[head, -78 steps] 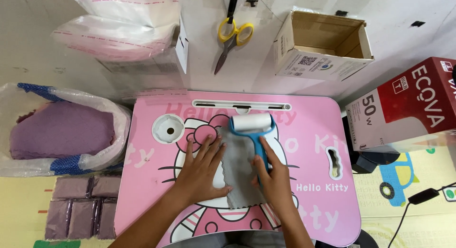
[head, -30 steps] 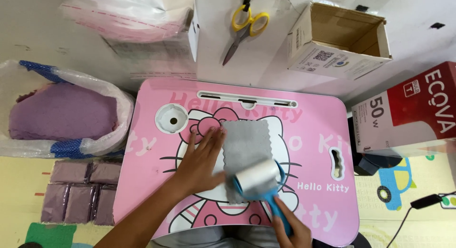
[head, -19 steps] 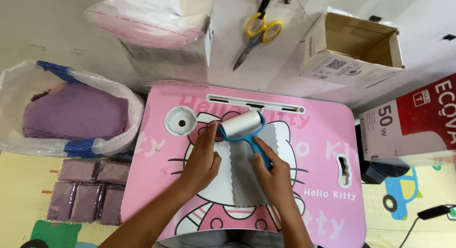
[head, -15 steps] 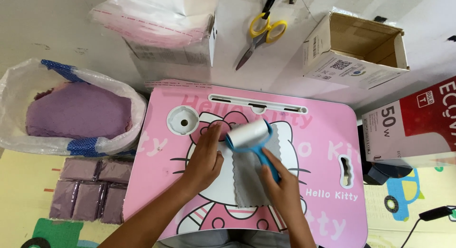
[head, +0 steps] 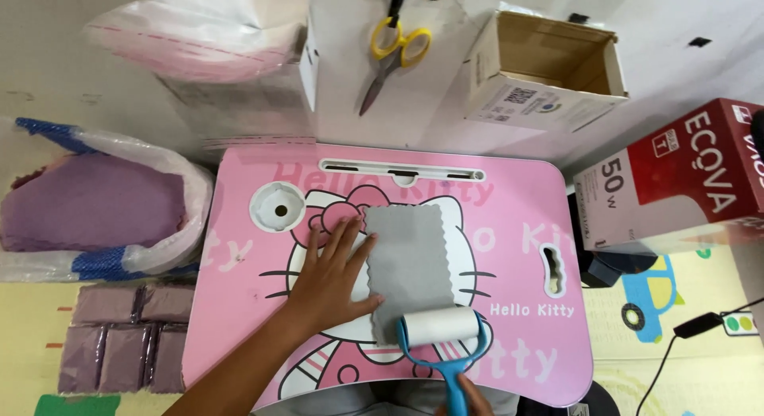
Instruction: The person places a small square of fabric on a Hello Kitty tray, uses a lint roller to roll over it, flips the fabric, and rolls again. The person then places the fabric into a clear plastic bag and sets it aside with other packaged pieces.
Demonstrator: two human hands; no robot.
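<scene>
Yellow-handled scissors (head: 387, 59) lay at twelve o'clock, an open cardboard box (head: 545, 74) at one, a purple-filled bag (head: 95, 205) at nine.

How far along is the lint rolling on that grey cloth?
Done: the grey cloth lies flat on the pink table. In hand: the left hand pins its left edge, and the right hand, mostly out of frame, holds the lint roller at the cloth's near end. Left: I cannot tell how clean the cloth is. A bag of purple cloths sits beside the table.
</scene>
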